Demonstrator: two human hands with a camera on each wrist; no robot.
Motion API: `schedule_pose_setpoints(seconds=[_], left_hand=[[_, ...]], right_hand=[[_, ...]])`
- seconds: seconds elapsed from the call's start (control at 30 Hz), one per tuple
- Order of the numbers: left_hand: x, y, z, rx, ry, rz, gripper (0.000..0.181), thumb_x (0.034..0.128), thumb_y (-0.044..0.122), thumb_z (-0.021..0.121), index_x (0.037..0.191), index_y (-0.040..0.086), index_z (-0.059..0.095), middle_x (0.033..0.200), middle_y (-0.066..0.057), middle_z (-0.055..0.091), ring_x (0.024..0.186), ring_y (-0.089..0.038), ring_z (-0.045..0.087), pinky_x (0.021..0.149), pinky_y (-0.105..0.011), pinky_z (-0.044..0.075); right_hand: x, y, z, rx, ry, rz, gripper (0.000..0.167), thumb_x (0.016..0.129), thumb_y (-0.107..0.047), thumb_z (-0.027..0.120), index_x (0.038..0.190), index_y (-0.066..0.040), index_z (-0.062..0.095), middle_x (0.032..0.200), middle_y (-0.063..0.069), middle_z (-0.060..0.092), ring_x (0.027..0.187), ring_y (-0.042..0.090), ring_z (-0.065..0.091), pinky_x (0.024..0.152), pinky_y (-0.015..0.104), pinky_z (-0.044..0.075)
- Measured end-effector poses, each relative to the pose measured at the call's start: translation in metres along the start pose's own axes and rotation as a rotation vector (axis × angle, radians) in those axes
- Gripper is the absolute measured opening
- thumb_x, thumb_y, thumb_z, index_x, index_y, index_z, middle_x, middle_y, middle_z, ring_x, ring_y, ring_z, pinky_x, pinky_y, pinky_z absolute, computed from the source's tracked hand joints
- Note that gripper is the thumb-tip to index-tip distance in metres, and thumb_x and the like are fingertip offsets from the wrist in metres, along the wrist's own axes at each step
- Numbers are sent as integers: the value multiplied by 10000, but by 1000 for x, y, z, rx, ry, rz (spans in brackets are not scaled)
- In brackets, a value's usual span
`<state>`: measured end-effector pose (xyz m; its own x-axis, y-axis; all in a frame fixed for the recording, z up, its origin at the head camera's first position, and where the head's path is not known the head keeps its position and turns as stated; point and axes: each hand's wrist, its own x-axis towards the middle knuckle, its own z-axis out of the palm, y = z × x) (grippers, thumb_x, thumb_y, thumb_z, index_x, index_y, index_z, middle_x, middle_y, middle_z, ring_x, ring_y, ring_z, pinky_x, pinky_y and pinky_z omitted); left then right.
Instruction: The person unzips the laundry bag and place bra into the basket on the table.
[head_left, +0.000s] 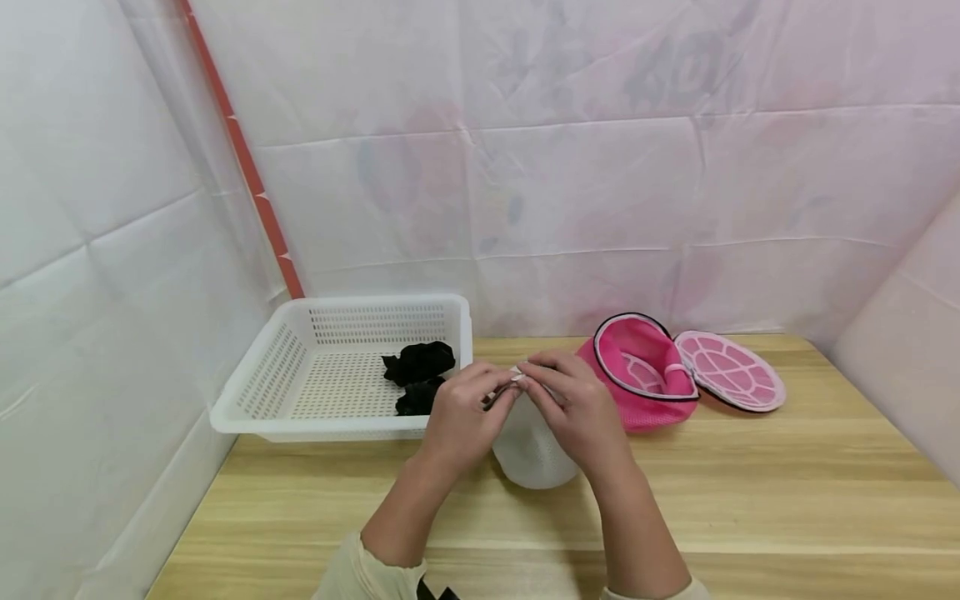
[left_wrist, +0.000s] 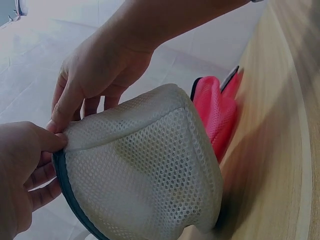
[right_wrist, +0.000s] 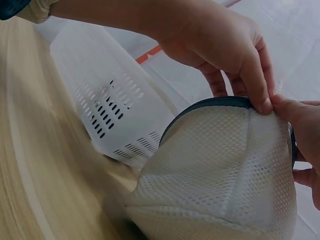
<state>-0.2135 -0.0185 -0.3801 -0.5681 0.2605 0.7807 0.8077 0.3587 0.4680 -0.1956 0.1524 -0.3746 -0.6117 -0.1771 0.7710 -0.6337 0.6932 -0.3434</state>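
Note:
A white mesh laundry bag (head_left: 536, 454) with a dark teal zipper edge hangs upright just in front of me. My left hand (head_left: 465, 412) pinches its top edge between thumb and fingers. Right beside it, my right hand (head_left: 577, 404) pinches the same edge, the fingertips of both hands nearly meeting. In the left wrist view, the bag's mesh side (left_wrist: 150, 165) bulges out below the right hand (left_wrist: 102, 70). The right wrist view shows the left hand (right_wrist: 230, 55) on the teal-edged rim. What lies inside the bag cannot be made out.
Left of the hands stands a white plastic basket (head_left: 251, 400) holding black cloth items (head_left: 420, 363). A pink mesh bag (head_left: 652, 412) sits at the right, its round lid (head_left: 731, 371) folded open onto the wooden table (head_left: 787, 500). White sheeting (head_left: 577, 192) rises behind.

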Motion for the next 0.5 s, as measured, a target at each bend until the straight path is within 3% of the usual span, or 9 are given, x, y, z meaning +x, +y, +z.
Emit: schedule_pose_setpoints(seconds=[0.23, 0.43, 0.5], left_hand=[[-2, 2, 1, 47, -7, 10, 96, 861, 56, 745, 952, 33, 760, 895, -30, 702, 711, -75, 610, 611, -135, 500], [-2, 3, 1, 55, -16, -11, 122, 861, 61, 746, 979, 34, 760, 908, -29, 700, 741, -74, 620, 631, -136, 505], [-1, 3, 0, 48, -17, -13, 135, 861, 67, 748, 992, 35, 760, 910, -28, 700, 737, -72, 615, 627, -133, 499]], right_hand=[[-1, -5, 5, -67, 16, 7, 203, 819, -86, 782, 1019, -54, 770, 1007, 37, 713, 988, 197, 659, 813, 342, 573], [-1, -6, 5, -10, 15, 66, 165, 818, -90, 790, 977, -45, 773, 981, 42, 729, 960, 192, 683, 787, 354, 587], [0, -7, 4, 23, 22, 90, 155, 812, -86, 795, 959, -40, 775, 970, 48, 736, 943, 190, 695, 793, 309, 582]])
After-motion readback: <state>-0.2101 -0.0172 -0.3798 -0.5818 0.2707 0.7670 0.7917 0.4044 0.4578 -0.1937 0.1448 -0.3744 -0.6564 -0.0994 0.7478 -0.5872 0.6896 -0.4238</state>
